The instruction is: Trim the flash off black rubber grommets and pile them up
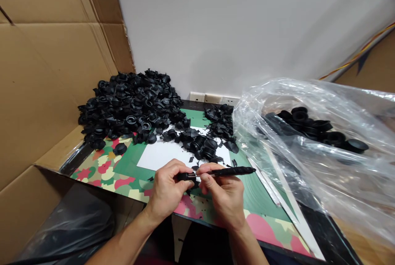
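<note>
Above the front of the table, my two hands meet with their fingertips close together. My left hand (168, 187) is closed around a small black rubber part (184, 176), mostly covered by the fingers. A slim tool (234, 171) with a dark wrapped handle and a thin metal shaft is pinched in my right hand (226, 197); its handle points right and its metal end meets the rubber part. Whether that end is a blade cannot be made out. Beyond the hands, ribbed black rubber pieces (202, 145) and scraps lie on a white sheet (159, 154).
A large heap of black rubber pieces (132, 104) rises at the back left beside a cardboard wall (55, 51). Thin black scraps (219, 119) are piled at the back centre. On the right, a clear plastic bag (308, 174) contains more rubber parts (308, 127). Sockets (212, 98) line the wall.
</note>
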A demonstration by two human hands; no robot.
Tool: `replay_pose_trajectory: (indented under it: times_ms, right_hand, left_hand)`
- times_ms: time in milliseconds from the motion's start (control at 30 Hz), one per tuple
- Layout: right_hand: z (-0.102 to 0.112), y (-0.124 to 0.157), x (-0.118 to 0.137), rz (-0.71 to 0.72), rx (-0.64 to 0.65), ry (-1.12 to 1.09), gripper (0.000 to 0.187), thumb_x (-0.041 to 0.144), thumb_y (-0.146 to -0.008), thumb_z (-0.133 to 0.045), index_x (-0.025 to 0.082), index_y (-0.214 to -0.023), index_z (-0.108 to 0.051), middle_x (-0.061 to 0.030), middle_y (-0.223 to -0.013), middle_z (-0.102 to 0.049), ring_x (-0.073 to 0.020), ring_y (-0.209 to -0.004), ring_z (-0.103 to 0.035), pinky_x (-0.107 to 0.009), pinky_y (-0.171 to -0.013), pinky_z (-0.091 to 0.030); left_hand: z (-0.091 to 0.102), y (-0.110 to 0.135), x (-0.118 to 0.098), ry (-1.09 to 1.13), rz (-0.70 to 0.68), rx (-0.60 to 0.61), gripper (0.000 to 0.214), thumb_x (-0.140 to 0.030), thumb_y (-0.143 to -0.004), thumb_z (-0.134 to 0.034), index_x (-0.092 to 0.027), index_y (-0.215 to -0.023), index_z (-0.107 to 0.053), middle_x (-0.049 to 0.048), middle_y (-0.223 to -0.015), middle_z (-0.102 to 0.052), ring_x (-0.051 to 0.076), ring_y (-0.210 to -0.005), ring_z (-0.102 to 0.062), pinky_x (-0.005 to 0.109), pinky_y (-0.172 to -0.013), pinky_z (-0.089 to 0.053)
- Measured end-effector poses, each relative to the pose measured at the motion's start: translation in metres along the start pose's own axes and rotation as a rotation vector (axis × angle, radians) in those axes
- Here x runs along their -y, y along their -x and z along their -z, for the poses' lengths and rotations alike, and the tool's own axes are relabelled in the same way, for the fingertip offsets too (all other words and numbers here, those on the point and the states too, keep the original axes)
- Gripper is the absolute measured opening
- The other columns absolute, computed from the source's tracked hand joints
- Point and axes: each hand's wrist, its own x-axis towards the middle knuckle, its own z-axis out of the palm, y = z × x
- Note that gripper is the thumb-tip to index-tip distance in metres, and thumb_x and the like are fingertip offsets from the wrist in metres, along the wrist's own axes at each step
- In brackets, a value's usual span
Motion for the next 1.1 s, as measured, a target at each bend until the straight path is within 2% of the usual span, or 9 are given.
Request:
replay_pose_trajectory:
  times_ms: [433, 667, 900, 1100]
  right_hand:
    - [-0.0010, 0.0005, -0.0002, -0.003, -0.013, 0.044, 0.014, 0.032, -0.077, -0.068, 0.018, -0.076, -0.068, 0.0026, -0.050, -0.057, -0.0107, -0.040, -0.050, -0.023, -0.040, -0.040]
    - [-0.0045, 0.0040, 0.0016, 0.153, 0.001, 0.112, 0.009, 0.027, -0.078, -0.068, 0.019, -0.075, -0.067, -0.0019, -0.074, -0.063, -0.0087, -0.041, -0.052, -0.023, -0.039, -0.044]
    - [-0.0040, 0.0018, -0.0002, 0.027, -0.092, -0.031, 0.015, 0.032, -0.078, -0.069, 0.017, -0.076, -0.066, 0.0026, -0.053, -0.058, -0.0105, -0.040, -0.052, -0.023, -0.042, -0.044]
    - [-0.0066, 0.0001, 0.0004, 0.021, -0.034, -0.004, 0.016, 0.033, -0.076, -0.070, 0.018, -0.078, -0.067, 0.0004, -0.060, -0.063, -0.0114, -0.042, -0.055, -0.025, -0.043, -0.046]
  left_hand:
    - [-0.0004, -0.0011, -0.0001, -0.116, -0.143, -0.028, 0.026, 0.002, -0.062, -0.065, -0.019, -0.076, -0.070, 0.0019, -0.075, -0.064, 0.016, -0.072, -0.061, 0.025, -0.063, -0.048]
    - [-0.0007, -0.0015, 0.0032, -0.142, -0.159, -0.020, 0.014, -0.005, -0.068, -0.068, -0.018, -0.074, -0.069, 0.0023, -0.074, -0.064, 0.015, -0.068, -0.060, 0.025, -0.061, -0.048]
    - [0.0022, -0.0049, -0.0004, -0.122, -0.144, -0.066, 0.013, -0.006, -0.063, -0.069, -0.018, -0.066, -0.070, 0.0010, -0.067, -0.062, 0.014, -0.063, -0.058, 0.024, -0.056, -0.045]
    - [0.0010, -0.0074, -0.0011, -0.085, -0.145, -0.063, 0.012, -0.007, -0.065, -0.067, -0.019, -0.066, -0.069, 0.0009, -0.067, -0.061, 0.014, -0.063, -0.059, 0.023, -0.055, -0.046]
